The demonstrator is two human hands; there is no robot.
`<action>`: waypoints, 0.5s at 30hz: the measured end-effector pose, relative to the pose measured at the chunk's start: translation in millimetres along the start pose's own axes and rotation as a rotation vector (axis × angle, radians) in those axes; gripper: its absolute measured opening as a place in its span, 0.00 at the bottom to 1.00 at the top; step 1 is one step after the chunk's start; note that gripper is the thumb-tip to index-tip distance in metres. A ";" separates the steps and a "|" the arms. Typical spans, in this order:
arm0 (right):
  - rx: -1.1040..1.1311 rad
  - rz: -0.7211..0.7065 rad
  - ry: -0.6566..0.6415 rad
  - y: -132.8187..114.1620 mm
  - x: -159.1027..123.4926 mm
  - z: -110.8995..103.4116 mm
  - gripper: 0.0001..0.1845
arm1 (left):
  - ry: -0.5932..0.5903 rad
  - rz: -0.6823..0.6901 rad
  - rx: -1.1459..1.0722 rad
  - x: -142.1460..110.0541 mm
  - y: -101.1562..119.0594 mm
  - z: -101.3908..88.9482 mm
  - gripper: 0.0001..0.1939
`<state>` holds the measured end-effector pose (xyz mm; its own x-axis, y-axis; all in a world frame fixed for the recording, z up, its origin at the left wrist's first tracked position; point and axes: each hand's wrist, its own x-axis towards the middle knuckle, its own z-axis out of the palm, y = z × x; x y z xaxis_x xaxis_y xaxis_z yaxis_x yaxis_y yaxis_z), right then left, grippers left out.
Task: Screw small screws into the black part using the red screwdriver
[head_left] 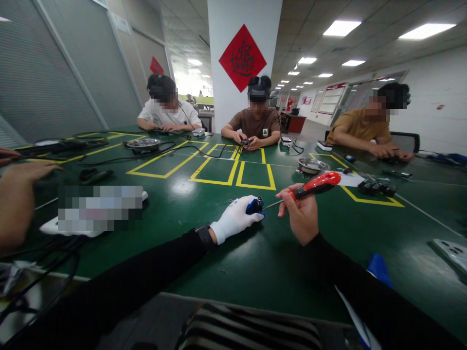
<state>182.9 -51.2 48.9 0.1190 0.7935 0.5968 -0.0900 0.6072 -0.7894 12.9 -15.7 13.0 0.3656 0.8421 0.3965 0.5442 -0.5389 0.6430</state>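
My left hand (235,221), in a white glove, rests on the green table (255,253) and is closed around a small blue part (254,206) with a dark metal fitting at its top (too small for me to name more closely). My right hand (302,212) is bare and wrapped around the red handle of a screwdriver (314,185); its thin shaft slants down and to the left, with the tip touching the fitting, or nearly so.

By my reckoning the fastening is mid-way: the tool is seated at the part, which I hold pinned to the table, but I cannot tell whether the screw is already driven home or only started. No loose screws or finished pieces show beside my hands, so what is done and what is left stays unclear.

Further along the table, a metal dish (313,165) sits near a white sheet (348,179) and some black parts (377,187), well apart from me. Three people work at the far side, and another person's hand (20,192) rests at my far left, beside a white device (91,214).
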 end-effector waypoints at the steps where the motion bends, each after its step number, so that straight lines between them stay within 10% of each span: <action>1: 0.001 -0.004 0.006 0.7 0.1 -0.2 0.10 | 0.004 -0.006 -0.016 -0.1 -0.8 0.7 0.18; 15: -0.027 -0.019 0.032 1.6 0.3 -0.9 0.09 | 0.064 0.007 0.067 -0.5 -0.6 0.9 0.27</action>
<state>183.6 -50.0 47.8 0.1521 0.7800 0.6070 -0.0606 0.6203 -0.7820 13.1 -15.8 11.8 0.3218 0.8365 0.4435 0.5919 -0.5433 0.5953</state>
